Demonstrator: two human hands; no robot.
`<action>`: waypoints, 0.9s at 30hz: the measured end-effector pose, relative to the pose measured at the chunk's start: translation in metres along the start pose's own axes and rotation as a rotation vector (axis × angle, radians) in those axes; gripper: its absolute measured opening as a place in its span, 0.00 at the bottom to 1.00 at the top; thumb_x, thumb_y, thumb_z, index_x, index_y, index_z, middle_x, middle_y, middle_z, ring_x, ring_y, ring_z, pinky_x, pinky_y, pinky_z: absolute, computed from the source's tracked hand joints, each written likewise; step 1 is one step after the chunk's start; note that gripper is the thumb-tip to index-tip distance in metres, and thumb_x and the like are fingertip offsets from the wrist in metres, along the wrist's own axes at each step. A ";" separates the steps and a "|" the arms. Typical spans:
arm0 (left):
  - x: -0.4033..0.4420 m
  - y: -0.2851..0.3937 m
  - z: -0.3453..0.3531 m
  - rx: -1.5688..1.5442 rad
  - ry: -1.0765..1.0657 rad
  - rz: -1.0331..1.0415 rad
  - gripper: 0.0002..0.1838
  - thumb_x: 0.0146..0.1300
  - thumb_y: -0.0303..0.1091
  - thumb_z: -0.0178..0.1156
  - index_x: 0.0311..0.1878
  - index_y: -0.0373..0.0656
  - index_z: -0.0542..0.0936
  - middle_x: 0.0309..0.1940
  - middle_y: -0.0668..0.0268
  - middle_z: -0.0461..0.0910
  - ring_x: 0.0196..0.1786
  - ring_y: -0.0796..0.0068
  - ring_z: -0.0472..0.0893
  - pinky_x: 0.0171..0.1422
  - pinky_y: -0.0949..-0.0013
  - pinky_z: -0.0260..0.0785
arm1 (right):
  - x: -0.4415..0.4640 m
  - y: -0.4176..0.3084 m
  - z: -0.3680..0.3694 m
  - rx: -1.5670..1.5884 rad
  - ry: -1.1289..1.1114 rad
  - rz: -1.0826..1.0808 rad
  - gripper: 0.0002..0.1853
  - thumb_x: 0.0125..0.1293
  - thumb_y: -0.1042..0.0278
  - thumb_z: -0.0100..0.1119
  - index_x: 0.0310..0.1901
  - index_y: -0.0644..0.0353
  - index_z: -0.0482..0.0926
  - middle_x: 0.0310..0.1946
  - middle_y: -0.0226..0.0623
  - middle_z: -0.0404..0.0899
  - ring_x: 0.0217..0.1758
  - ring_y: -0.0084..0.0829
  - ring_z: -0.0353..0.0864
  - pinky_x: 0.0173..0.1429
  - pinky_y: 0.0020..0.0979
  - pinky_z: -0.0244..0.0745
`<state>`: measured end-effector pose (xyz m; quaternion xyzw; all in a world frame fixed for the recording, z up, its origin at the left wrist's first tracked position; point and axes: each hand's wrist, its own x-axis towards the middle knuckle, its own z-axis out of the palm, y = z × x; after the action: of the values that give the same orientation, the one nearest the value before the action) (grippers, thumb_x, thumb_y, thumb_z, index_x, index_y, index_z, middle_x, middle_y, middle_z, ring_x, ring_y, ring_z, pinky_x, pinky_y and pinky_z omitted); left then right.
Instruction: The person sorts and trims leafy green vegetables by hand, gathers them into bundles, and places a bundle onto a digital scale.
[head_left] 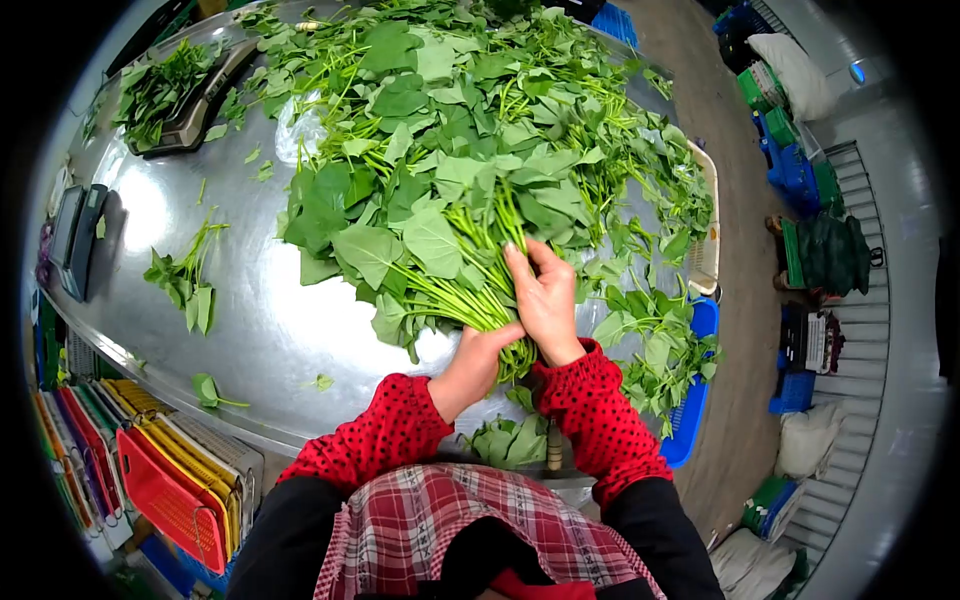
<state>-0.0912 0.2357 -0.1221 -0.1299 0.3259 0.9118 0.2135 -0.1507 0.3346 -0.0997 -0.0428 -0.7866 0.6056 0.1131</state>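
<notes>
A thick bunch of leafy greens (465, 295) with long bright green stems lies across the front of a big leafy heap. My left hand (472, 368) is closed around the lower stems, thumb laid over them. Just right of it, my right hand (545, 298) pinches stems at the bunch's side between thumb and fingers; its fingertips are partly hidden. Behind both hands, the heap of loose greens (400, 97) spreads over the metal table (240, 345). Close to my body lie a few more leaves (508, 440) and a light wooden handle (554, 445).
A scale (185, 132) bearing greens stands far left, with a dark device (78, 240) nearer. Loose sprigs (190, 275) lie on the left. Stacked baskets (175, 495) stand below the left edge. Blue (690, 400) and cream (706, 230) baskets sit along the right edge.
</notes>
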 end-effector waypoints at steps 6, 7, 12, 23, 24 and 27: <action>-0.002 -0.002 -0.007 0.032 0.107 0.055 0.18 0.54 0.20 0.61 0.50 0.34 0.78 0.46 0.63 0.82 0.48 0.72 0.81 0.56 0.68 0.71 | -0.012 -0.008 -0.011 -0.486 -0.293 -0.349 0.17 0.71 0.62 0.51 0.50 0.67 0.78 0.41 0.52 0.77 0.46 0.48 0.77 0.51 0.42 0.72; -0.004 0.004 -0.002 0.026 0.138 0.054 0.15 0.52 0.21 0.62 0.46 0.33 0.80 0.41 0.61 0.83 0.43 0.70 0.82 0.51 0.67 0.74 | -0.009 -0.021 -0.024 -0.373 -0.176 -0.373 0.17 0.69 0.62 0.54 0.50 0.68 0.78 0.43 0.50 0.78 0.48 0.47 0.78 0.53 0.42 0.71; -0.009 0.017 -0.017 0.090 0.069 -0.118 0.10 0.55 0.27 0.62 0.38 0.31 0.83 0.35 0.57 0.85 0.36 0.67 0.84 0.46 0.64 0.77 | -0.011 0.020 -0.106 -0.486 0.225 0.061 0.25 0.61 0.60 0.65 0.53 0.71 0.77 0.50 0.48 0.80 0.57 0.40 0.77 0.62 0.41 0.70; -0.063 0.061 -0.025 0.319 0.400 0.356 0.14 0.54 0.18 0.62 0.46 0.33 0.77 0.37 0.60 0.82 0.39 0.68 0.82 0.47 0.68 0.75 | -0.034 0.036 -0.104 -0.390 0.071 0.012 0.17 0.58 0.65 0.69 0.44 0.68 0.81 0.29 0.37 0.80 0.31 0.27 0.78 0.39 0.28 0.73; -0.064 0.058 -0.026 0.274 0.406 0.325 0.14 0.54 0.18 0.62 0.46 0.33 0.77 0.38 0.60 0.82 0.40 0.68 0.82 0.48 0.68 0.74 | -0.029 0.031 -0.106 -0.555 0.035 -0.174 0.19 0.57 0.62 0.69 0.44 0.68 0.82 0.33 0.41 0.82 0.35 0.33 0.80 0.42 0.31 0.74; -0.058 0.045 -0.022 0.290 0.366 0.318 0.17 0.52 0.17 0.63 0.48 0.33 0.76 0.40 0.59 0.82 0.40 0.68 0.82 0.47 0.67 0.75 | 0.000 0.046 -0.105 -0.488 0.067 0.057 0.25 0.60 0.50 0.64 0.46 0.68 0.81 0.38 0.49 0.80 0.44 0.47 0.80 0.50 0.37 0.73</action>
<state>-0.0596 0.1730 -0.0927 -0.2079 0.5024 0.8390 0.0218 -0.1302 0.4462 -0.1191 -0.1110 -0.9037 0.3989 0.1086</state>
